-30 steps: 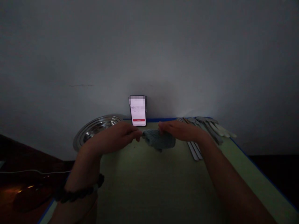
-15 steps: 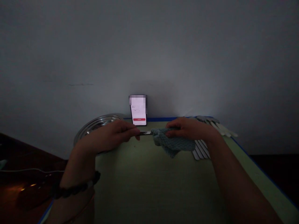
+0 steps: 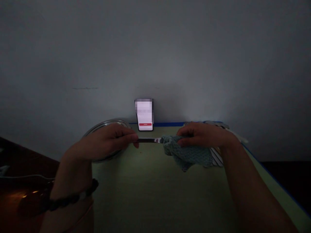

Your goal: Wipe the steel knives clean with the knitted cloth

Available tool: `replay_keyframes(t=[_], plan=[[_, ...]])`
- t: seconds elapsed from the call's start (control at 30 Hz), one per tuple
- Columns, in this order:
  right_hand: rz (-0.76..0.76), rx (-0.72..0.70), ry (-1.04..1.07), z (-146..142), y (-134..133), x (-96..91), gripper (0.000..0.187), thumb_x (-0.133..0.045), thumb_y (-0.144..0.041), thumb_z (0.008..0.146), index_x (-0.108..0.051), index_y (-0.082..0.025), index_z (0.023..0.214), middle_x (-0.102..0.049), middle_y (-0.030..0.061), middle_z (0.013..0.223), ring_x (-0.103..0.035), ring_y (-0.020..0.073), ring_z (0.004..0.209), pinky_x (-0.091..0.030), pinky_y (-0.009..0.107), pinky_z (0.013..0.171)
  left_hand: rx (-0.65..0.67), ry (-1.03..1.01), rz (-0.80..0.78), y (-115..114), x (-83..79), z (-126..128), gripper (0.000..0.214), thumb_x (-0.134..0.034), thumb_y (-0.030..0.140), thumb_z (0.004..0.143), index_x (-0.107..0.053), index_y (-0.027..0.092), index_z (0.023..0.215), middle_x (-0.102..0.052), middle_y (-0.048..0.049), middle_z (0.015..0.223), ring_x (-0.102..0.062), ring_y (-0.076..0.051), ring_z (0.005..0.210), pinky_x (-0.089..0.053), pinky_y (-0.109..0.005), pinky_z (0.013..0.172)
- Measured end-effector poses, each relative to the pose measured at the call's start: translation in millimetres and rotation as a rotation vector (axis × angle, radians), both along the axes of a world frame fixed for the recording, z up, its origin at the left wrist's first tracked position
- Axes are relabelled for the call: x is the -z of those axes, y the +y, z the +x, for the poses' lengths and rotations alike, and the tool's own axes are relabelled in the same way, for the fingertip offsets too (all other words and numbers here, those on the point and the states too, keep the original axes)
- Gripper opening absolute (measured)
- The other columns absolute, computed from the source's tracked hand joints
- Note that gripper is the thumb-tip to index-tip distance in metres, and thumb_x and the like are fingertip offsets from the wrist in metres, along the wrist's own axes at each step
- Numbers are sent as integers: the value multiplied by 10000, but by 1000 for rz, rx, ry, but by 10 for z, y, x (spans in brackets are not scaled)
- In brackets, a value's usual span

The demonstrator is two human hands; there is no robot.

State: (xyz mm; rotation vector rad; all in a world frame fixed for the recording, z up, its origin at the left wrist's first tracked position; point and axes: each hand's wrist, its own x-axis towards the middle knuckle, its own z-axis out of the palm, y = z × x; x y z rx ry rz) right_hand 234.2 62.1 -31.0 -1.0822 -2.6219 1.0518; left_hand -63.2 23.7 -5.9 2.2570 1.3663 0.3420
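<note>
My left hand [image 3: 107,142] is closed on one end of a thin metal utensil [image 3: 147,140] held level above the green table [image 3: 155,194]. My right hand [image 3: 204,135] grips a grey-blue knitted cloth [image 3: 187,153] that is wrapped round the utensil's other end. The cloth hangs down below that hand. Which kind of utensil it is stays hidden by the cloth and by the dim light. A dark bead bracelet [image 3: 63,202] sits on my left wrist.
A steel plate [image 3: 102,127] lies at the table's far left, behind my left hand. A lit phone [image 3: 144,115] leans on the wall. Several pieces of cutlery [image 3: 218,155] lie at the far right. The table has a blue edge [image 3: 279,186].
My hands have drawn apart: the left one moved left and the right one slid right with the cloth, baring more of the utensil's shaft between them.
</note>
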Motion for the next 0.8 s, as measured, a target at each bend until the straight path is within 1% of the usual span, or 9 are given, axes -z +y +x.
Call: replay_keyframes(t=[0.07,0.17,0.27,0.37,0.43,0.53,0.63,0.73,0.8], plan=[[10,-21,15,-84,-27,-8,342,-492,-475,848,-608,-164,767,-530,-15,668,-469,106,597,-338,232,529,62,20,-66,10,-18,62,391,-430,427,898,-685,150,795,-480,35,553,-409,-84,487,-316,-182,459],[44,-29,35,-233,-70,1,301,-480,-423,865,-600,-162,773,-524,-19,661,-449,97,573,-325,228,524,130,8,-43,40,-10,237,358,-424,390,893,-678,151,815,-513,29,578,-436,-86,501,-318,-185,474],[117,-72,53,-377,-86,61,238,-470,-348,872,-589,-153,805,-548,-5,699,-462,103,598,-332,234,551,190,26,2,69,40,426,356,-421,326,874,-625,136,652,-477,36,520,-418,-78,471,-305,-192,479],[180,-89,77,-461,-70,131,209,-448,-307,881,-578,-153,825,-566,9,736,-488,117,645,-343,244,584,170,63,34,79,82,499,373,-418,331,870,-588,135,601,-482,33,509,-418,-80,463,-292,-204,478],[180,-84,85,-464,-54,148,236,-438,-342,892,-578,-160,835,-576,14,757,-505,125,673,-351,248,599,153,67,7,71,83,466,380,-413,352,878,-610,138,634,-515,28,536,-431,-82,472,-309,-207,492],[114,-94,50,-386,-35,124,285,-439,-407,894,-579,-170,818,-576,8,751,-498,117,640,-355,245,583,109,98,-53,44,47,332,405,-416,432,884,-652,155,708,-562,21,580,-477,-93,508,-328,-207,501],[77,-43,7,-243,-27,76,321,-430,-447,891,-588,-178,814,-579,4,743,-487,111,602,-357,247,564,45,134,-36,7,-11,157,417,-424,491,879,-638,167,727,-564,21,610,-499,-103,544,-327,-205,495],[63,28,-16,-133,-35,34,360,-433,-499,875,-605,-183,852,-592,10,754,-515,127,626,-363,252,551,59,106,-75,-27,-70,29,387,-386,433,910,-584,168,710,-542,32,602,-483,-91,524,-337,-195,493],[43,24,-18,-137,-55,15,364,-432,-499,874,-612,-182,889,-600,15,768,-530,134,647,-369,252,550,71,92,-85,-42,-95,20,367,-374,388,919,-569,165,702,-554,29,608,-493,-88,527,-355,-191,509]])
